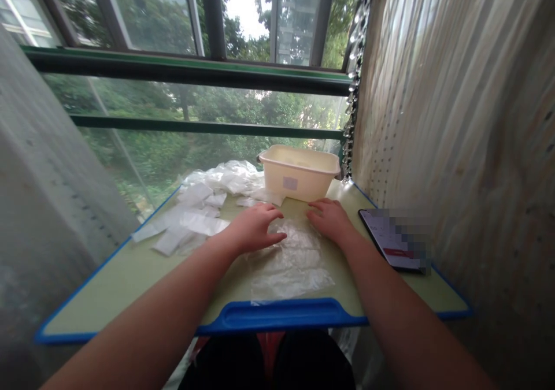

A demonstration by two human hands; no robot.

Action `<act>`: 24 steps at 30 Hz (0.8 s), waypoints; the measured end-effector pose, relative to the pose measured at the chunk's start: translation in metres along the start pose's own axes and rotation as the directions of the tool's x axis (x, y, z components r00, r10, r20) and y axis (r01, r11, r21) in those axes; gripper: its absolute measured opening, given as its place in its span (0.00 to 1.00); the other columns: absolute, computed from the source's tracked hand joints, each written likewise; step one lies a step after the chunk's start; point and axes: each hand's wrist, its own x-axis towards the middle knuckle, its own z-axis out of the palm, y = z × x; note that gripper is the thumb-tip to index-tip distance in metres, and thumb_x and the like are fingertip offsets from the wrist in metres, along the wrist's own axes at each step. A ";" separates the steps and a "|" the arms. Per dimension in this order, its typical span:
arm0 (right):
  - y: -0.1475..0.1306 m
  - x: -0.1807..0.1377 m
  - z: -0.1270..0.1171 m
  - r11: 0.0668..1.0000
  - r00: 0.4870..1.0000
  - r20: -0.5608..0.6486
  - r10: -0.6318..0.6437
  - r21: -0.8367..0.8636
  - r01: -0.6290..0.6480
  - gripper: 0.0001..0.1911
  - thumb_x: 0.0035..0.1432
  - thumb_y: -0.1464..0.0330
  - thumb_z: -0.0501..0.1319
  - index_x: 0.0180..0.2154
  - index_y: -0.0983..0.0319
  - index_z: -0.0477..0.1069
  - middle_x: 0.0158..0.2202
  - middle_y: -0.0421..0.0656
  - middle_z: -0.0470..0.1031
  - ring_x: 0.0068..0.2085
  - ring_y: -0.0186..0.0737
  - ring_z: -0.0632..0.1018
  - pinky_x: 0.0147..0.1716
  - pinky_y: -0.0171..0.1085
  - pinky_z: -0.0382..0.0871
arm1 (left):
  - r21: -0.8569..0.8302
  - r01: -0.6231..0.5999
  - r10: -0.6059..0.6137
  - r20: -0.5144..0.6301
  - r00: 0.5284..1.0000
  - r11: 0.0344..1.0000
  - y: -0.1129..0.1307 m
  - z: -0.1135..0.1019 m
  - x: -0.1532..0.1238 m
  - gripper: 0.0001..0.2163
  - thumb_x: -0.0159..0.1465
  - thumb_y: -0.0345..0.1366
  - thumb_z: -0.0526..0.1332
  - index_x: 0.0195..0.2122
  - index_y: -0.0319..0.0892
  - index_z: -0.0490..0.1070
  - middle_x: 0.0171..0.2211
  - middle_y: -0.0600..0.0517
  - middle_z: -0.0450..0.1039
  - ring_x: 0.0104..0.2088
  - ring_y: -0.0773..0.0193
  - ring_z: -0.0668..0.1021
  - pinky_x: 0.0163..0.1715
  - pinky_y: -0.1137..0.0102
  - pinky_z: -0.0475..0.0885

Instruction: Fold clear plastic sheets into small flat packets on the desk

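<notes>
A clear plastic bag (289,266) lies flat on the green desk with a blue rim (277,315). My left hand (254,228) rests palm down on the bag's upper left part, fingers stretched out. My right hand (329,218) lies flat at the bag's upper right corner, fingers also extended. Neither hand grips anything. Just beyond my fingertips stands a cream plastic tub (300,172).
A heap of clear plastic bags and white packets (203,205) covers the desk's far left. A phone (392,238) lies at the right edge. A curtain hangs on the right, a bead string (353,89) beside the window ahead.
</notes>
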 end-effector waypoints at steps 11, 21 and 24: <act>-0.002 0.002 0.010 0.999 0.999 -0.002 -0.047 0.023 0.048 0.08 0.48 0.63 0.60 0.29 0.57 0.76 0.34 0.43 0.76 0.39 0.41 0.71 0.44 0.40 0.59 | 0.133 0.225 -0.223 -0.031 0.974 0.965 0.016 0.018 -0.007 0.16 0.54 0.48 0.57 0.38 0.43 0.71 0.37 0.46 0.72 0.38 0.53 0.73 0.37 0.65 0.67; -0.022 0.000 -0.006 0.957 0.985 -0.007 -0.174 0.234 0.170 0.08 0.49 0.72 0.56 0.31 0.62 0.72 0.33 0.41 0.75 0.36 0.37 0.73 0.39 0.34 0.65 | 0.186 0.436 -0.420 -0.122 0.899 0.880 0.019 0.022 0.003 0.15 0.57 0.44 0.54 0.37 0.39 0.70 0.38 0.42 0.71 0.38 0.50 0.74 0.36 0.61 0.68; -0.024 -0.005 -0.009 0.928 0.984 0.046 -0.171 0.343 0.146 0.07 0.49 0.71 0.55 0.31 0.62 0.71 0.30 0.41 0.75 0.33 0.36 0.74 0.33 0.33 0.65 | 0.156 0.459 -0.449 -0.094 0.889 0.875 0.013 0.014 0.008 0.12 0.56 0.40 0.55 0.35 0.38 0.72 0.40 0.40 0.71 0.39 0.50 0.75 0.37 0.61 0.68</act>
